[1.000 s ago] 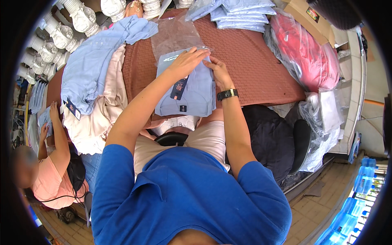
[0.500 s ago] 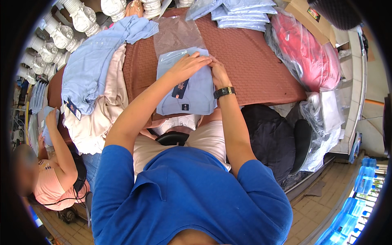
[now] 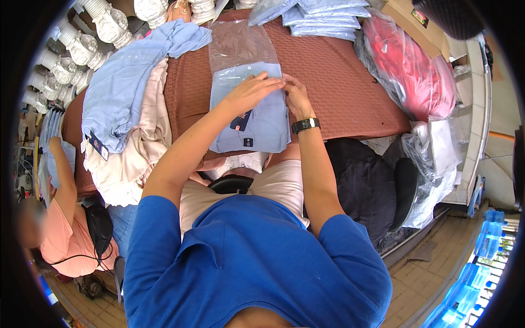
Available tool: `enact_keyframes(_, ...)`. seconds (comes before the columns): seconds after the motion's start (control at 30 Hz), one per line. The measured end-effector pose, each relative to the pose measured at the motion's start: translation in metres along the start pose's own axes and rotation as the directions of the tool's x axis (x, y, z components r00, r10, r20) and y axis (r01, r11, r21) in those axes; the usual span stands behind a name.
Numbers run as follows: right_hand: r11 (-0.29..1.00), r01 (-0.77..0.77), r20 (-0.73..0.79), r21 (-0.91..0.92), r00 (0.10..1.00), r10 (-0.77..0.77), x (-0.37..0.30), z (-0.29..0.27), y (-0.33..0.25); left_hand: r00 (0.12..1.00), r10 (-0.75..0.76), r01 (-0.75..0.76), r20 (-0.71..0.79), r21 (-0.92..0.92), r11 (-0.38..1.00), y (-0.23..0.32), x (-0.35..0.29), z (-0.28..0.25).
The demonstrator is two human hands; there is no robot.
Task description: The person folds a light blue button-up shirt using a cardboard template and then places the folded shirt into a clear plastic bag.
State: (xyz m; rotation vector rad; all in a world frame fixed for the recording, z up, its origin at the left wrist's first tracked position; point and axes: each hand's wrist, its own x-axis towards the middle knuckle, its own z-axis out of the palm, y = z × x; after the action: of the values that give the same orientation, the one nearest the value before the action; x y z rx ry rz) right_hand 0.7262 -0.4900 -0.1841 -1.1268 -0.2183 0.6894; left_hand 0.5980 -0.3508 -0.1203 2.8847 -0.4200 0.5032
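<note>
A folded light-blue shirt [image 3: 228,136] with a dark tag [image 3: 240,121] lies under my hands at the near table edge. A clear plastic bag [image 3: 240,41] covers its upper part and stretches out flat beyond it. My left hand [image 3: 257,90] reaches across the shirt, its fingers drawn together toward the right edge. There its fingertips meet those of my right hand [image 3: 297,97], which is bent in a pinch beside the shirt's upper right corner. What the fingertips hold is too small to make out. A dark watch [image 3: 305,125] is on my right wrist.
The table has a brown cloth [image 3: 339,87]. Loose blue shirts [image 3: 123,82] and beige garments [image 3: 131,164] lie left; bagged blue shirts [image 3: 322,22] are stacked at the back. Bagged red garments [image 3: 407,68] sit right. A co-worker [image 3: 76,235] handles blue cloth at far left.
The bag and shirt top have shifted slightly right. My right hand has moved a little right and its fingers have loosened slightly from the left hand's. The co-worker's arm and body have moved left.
</note>
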Motion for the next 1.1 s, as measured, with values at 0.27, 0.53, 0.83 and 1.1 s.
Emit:
enact_keyframes(0.27, 0.967, -0.068, -0.18, -0.245, 0.983, 0.023, -0.019, 0.011, -0.015, 0.999, -0.013, 0.02, 0.046, -0.141, 0.99, 0.008, -0.028, -0.002)
enact_keyframes(0.53, 0.883, 0.001, -0.12, -0.47, 0.991, -0.065, -0.051, -0.027, -0.006, 0.759, -0.589, 0.53, -0.277, -0.261, 0.807, 0.021, -0.103, -0.027)
enact_keyframes(0.83, 0.407, 0.027, 0.002, -0.913, 0.998, -0.062, -0.102, 0.008, -0.001, 0.405, -0.874, 0.858, 0.268, -0.441, 0.263, 0.025, -0.136, 0.005)
enact_keyframes(1.1, 0.671, -0.053, -0.089, -0.74, 0.996, -0.019, -0.108, -0.014, 0.02, 0.327, -0.744, 0.518, 0.583, -0.769, -0.375, 0.044, -0.119, -0.014)
